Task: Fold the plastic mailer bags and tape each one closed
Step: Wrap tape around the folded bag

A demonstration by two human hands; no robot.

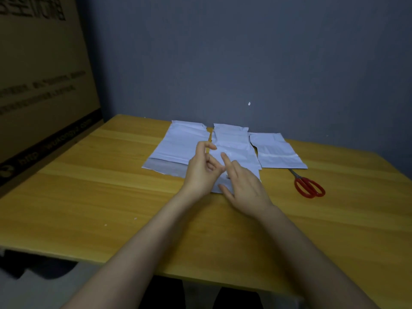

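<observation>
Three white plastic mailer bags lie side by side at the far middle of the wooden table (111, 186): a left bag (178, 143), a middle bag (234, 143) and a right bag (276, 152). Both hands hover over the near end of the middle bag. My left hand (201, 170) is raised, palm turned right, fingers loosely curled and apart. My right hand (243, 186) lies palm down with its index finger pointing at the bag and covers the bag's near edge. Whether either hand pinches anything small is not visible. No tape is in view.
Red-handled scissors (308, 186) lie on the table to the right of my hands, just below the right bag. A large cardboard box (40, 85) leans along the left side. A grey wall stands right behind the table.
</observation>
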